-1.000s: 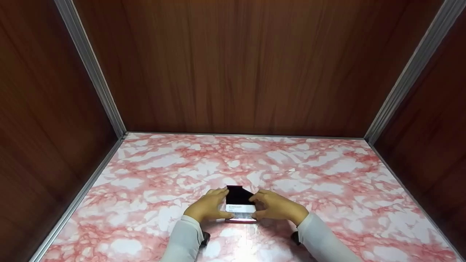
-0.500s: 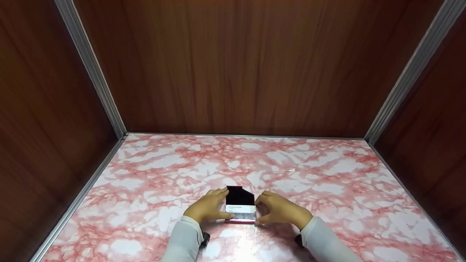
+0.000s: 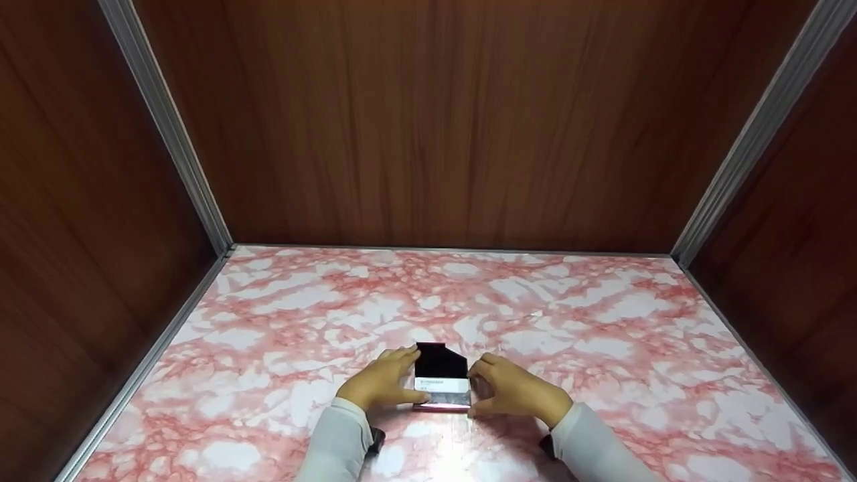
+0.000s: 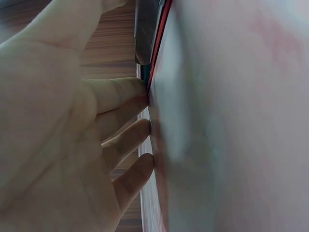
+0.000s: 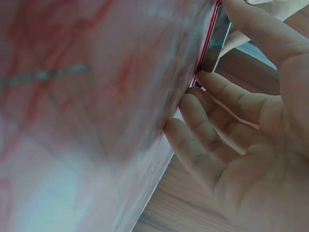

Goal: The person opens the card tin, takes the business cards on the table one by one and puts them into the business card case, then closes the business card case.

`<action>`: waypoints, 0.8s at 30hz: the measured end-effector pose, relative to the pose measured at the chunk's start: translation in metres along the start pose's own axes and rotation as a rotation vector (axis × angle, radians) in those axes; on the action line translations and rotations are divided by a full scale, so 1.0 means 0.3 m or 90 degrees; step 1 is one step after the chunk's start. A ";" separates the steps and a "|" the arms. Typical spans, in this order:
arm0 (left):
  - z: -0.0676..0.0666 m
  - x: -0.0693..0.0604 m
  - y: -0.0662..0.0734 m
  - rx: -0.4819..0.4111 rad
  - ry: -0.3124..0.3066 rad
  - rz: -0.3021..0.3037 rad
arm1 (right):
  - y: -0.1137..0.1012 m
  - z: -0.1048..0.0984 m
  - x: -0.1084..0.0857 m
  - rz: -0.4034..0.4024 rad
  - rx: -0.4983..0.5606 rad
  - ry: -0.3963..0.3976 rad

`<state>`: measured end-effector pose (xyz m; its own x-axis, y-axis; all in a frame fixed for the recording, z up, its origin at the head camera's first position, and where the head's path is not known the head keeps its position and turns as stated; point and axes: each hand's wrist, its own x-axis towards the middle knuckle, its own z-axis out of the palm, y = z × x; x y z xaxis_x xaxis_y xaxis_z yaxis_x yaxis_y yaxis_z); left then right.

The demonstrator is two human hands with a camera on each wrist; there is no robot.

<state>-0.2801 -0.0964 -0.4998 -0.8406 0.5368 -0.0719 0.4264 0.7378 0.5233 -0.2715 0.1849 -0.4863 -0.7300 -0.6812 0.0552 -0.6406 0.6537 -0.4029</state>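
Note:
A small flat case (image 3: 440,361) lies on the table between the hands in the head view. It has a black far part with one slanted corner, a white printed strip, a shiny grey near band and red edges. My left hand (image 3: 378,381) holds its left side, thumb on the near band and a finger at the far left corner. At the right edge, my right hand (image 3: 515,388) touches with index finger and thumb tips, its fingers relaxed. The left wrist view shows the case's red rim (image 4: 159,43) beside the fingertips; the other fingertips rest on the tabletop.
The tabletop (image 3: 301,294) has a red and white marbled covering. Brown wood-grain panels (image 3: 428,120) wall it at the back and sides, with grey metal posts (image 3: 167,120) in the corners. A bright reflection lies nearer than the case.
My right hand has drawn its fingers off the case's top to the right edge, uncovering the slanted corner. My left hand and the case have hardly moved.

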 end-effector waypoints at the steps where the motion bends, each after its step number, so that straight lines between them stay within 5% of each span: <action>1: -0.003 0.001 0.001 -0.002 -0.002 0.002 | 0.001 0.000 0.000 0.002 -0.001 0.001; 11: -0.054 0.040 0.011 -0.054 -0.013 -0.023 | 0.004 0.000 0.000 0.009 0.005 -0.003; 24: -0.087 0.119 0.021 -0.024 -0.003 -0.055 | -0.002 -0.010 0.008 0.020 0.005 -0.031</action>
<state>-0.3162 -0.0831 -0.4770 -0.8719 0.4741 -0.1226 0.3395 0.7656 0.5464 -0.2735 0.1840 -0.4834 -0.7368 -0.6761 -0.0011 -0.6159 0.6719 -0.4113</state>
